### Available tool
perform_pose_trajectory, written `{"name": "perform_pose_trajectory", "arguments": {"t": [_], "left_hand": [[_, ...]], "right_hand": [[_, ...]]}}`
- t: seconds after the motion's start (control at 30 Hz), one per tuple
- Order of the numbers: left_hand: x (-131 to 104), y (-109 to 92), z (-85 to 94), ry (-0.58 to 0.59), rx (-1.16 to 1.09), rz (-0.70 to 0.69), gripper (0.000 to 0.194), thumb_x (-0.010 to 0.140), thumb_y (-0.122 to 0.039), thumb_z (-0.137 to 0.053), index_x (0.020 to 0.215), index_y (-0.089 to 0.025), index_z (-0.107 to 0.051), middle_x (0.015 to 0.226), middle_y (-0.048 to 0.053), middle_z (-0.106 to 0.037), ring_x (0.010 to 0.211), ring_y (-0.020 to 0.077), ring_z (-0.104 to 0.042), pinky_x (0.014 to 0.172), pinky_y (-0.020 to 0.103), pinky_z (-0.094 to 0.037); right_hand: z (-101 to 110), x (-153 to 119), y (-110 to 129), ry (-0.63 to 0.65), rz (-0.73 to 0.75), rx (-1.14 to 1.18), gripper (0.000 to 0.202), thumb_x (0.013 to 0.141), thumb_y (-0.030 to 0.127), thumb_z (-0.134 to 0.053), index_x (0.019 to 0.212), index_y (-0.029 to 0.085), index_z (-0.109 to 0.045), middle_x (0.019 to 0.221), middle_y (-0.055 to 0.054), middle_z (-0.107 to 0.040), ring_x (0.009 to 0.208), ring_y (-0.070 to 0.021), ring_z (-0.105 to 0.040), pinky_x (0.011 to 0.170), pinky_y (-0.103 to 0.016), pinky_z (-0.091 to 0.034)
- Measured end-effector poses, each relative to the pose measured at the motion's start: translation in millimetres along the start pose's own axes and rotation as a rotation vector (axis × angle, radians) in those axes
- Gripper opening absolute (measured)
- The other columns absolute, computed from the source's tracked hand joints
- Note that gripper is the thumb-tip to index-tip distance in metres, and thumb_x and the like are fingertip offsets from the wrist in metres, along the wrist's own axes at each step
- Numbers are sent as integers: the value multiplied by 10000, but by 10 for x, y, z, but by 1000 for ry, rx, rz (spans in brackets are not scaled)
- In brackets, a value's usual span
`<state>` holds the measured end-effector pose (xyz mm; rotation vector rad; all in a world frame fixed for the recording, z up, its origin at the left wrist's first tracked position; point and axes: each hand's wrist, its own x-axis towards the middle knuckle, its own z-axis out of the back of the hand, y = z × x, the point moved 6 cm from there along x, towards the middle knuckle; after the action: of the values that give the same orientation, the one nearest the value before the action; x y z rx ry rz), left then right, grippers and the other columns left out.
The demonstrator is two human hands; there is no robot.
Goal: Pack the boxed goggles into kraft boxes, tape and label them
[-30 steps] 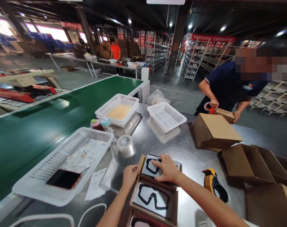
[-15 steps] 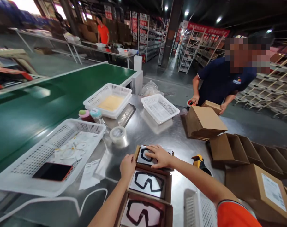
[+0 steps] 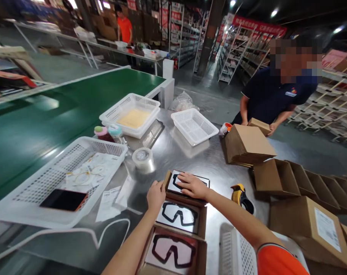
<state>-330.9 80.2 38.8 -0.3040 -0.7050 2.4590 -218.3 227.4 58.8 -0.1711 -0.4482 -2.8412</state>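
Note:
In front of me stands a column of cardboard boxes holding white boxes printed with black goggles. My left hand (image 3: 156, 195) is closed on the left edge of the farthest cardboard box (image 3: 168, 178). My right hand (image 3: 194, 186) lies with fingers stretched out over the white goggles box (image 3: 173, 186) at that far box, covering part of its print. Nearer to me, a second goggles box (image 3: 177, 217) lies inside its carton. The nearest goggles box (image 3: 173, 252), with a reddish top edge, also sits in a carton, between my forearms.
A white basket (image 3: 84, 219) with a phone (image 3: 63, 199) stands left; a clear tape roll (image 3: 143, 158) is beyond my left hand. A yellow tape dispenser (image 3: 242, 196) and cartons (image 3: 305, 225) are right. Across the table, a person in navy (image 3: 276, 95) handles a small carton (image 3: 259, 125).
My right hand stays on the far goggles box, which now sits slightly tilted at its carton. The person opposite has let go of the tape roll. The view has shifted slightly.

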Motion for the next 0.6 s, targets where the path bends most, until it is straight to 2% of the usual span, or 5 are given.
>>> {"name": "perform_pose_trajectory", "arguments": {"t": [0.17,0.3,0.43,0.5,0.6], "left_hand": [[-69,-102,1,5,13,-46,309,951,-185,-416,1080,-169,-697,951,77,-644,829,185,-619,665,252,-401],[-106,-89,14,9,1,-59,322,959,-197,-399,1094,-162,-690,986,90,-660,844,199,-640,682,266,-429],[-128,-62,-19,22,-35,-87,397,990,-254,-325,1201,-136,-640,1085,121,-677,952,235,-656,763,304,-480],[-135,-58,-64,36,-58,-115,432,1002,-283,-291,1269,-130,-595,1159,131,-673,1029,236,-652,812,308,-496],[-144,-41,-150,70,-97,-152,451,998,-295,-298,1347,-123,-526,1191,146,-684,1075,237,-656,855,313,-507]], "right_hand": [[-246,25,-18,85,-48,-25,371,966,271,-478,1293,162,-614,1441,-171,-519,1412,-254,-379,1135,-466,-350],[-142,-64,19,227,-20,-56,454,919,212,-543,1371,172,-546,1523,-166,-414,1422,-261,-364,1147,-417,-338],[50,-117,32,370,117,-85,632,805,214,-685,1409,208,-501,1571,-176,-321,1448,-331,-293,1148,-461,-315],[15,-74,4,473,180,-139,790,730,219,-758,1450,188,-435,1586,-212,-262,1458,-370,-246,1145,-496,-301],[-178,38,-70,579,210,-195,1017,607,187,-839,1491,175,-336,1601,-221,-208,1466,-362,-230,1149,-469,-305]]}}
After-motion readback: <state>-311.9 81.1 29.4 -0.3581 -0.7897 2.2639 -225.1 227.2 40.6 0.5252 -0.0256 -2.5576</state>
